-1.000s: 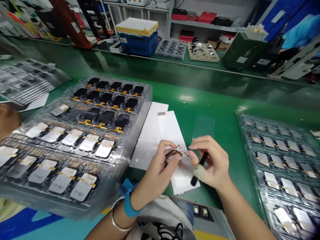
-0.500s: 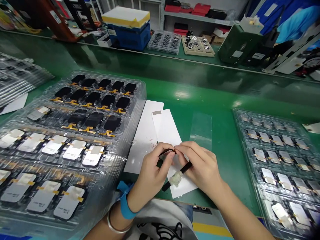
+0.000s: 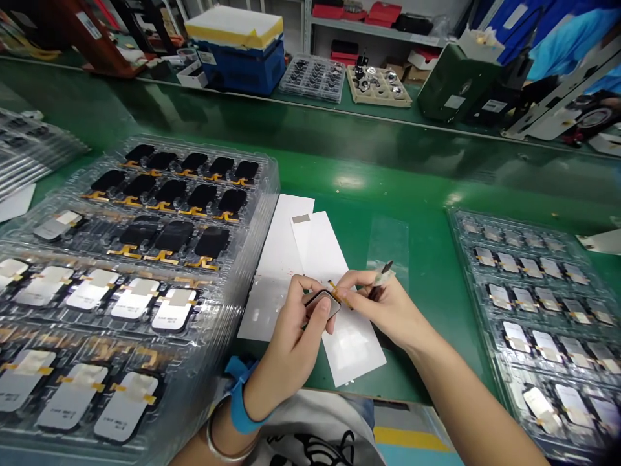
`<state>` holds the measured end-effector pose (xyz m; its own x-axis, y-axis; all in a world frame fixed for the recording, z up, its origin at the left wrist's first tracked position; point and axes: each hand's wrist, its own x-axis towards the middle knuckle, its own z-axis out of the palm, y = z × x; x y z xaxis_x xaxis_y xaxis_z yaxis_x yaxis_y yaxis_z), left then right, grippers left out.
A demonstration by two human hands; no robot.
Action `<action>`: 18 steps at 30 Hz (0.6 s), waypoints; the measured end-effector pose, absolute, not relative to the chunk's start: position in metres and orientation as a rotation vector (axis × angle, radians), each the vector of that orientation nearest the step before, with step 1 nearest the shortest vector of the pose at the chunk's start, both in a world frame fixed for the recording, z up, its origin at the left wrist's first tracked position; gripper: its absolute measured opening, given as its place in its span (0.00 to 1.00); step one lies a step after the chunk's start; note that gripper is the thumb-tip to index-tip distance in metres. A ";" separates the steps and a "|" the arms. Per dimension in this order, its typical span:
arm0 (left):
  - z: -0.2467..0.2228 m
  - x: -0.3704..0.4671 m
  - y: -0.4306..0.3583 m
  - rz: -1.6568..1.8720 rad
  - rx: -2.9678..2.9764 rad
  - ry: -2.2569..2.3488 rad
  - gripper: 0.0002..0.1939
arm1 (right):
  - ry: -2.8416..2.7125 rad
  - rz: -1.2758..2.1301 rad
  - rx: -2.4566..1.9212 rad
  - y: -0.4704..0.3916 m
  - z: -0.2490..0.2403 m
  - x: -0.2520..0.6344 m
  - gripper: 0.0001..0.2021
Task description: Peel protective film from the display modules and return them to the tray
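My left hand [image 3: 301, 330] is closed on a small display module [image 3: 326, 301], a dark-rimmed piece with rounded corners and a pale back, tilted over the papers. From its upper right side sticks out an orange flex cable [image 3: 341, 296]. The fingertips of my right hand [image 3: 383, 304] pinch at this cable. Tucked in the same hand is a thin black tool [image 3: 378, 289] with a whitish wad [image 3: 385, 277] wrapped around it; the fingers hide part of it. Beneath both hands lie white paper sheets [image 3: 320, 243], the upper one bearing a grey strip at its top.
On the left, a stack of clear trays [image 3: 264, 175] carries rows of display modules. Another clear tray [image 3: 473, 304] of modules stands at right. A transparent film [image 3: 388, 239] lies behind my right hand. The raised back shelf holds a blue box [image 3: 242, 65] and part trays [image 3: 378, 87].
The black tool with the wad has swung from pointing down toward me to pointing up behind my right fingers. The module's pale back and orange cable now show. The view has shifted slightly.
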<state>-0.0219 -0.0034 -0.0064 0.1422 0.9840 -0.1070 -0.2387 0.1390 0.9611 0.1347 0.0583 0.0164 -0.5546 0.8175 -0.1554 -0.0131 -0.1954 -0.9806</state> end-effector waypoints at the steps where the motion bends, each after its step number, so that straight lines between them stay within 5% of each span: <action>1: -0.007 -0.022 -0.003 1.129 0.998 0.994 0.08 | -1.433 1.861 -0.939 0.057 0.017 0.135 0.15; 9: -0.003 -0.023 -0.003 1.090 1.016 0.998 0.06 | -1.529 1.656 -1.047 0.055 0.015 0.137 0.16; 18: -0.007 -0.022 -0.002 1.093 1.016 0.933 0.05 | -1.632 1.348 -1.090 0.045 0.016 0.134 0.06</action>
<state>-0.0219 -0.0016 -0.0073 0.2077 0.9736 -0.0947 -0.2460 0.1457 0.9583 0.1335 0.0451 0.0165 -0.3630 0.9314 0.0259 0.1509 0.0862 -0.9848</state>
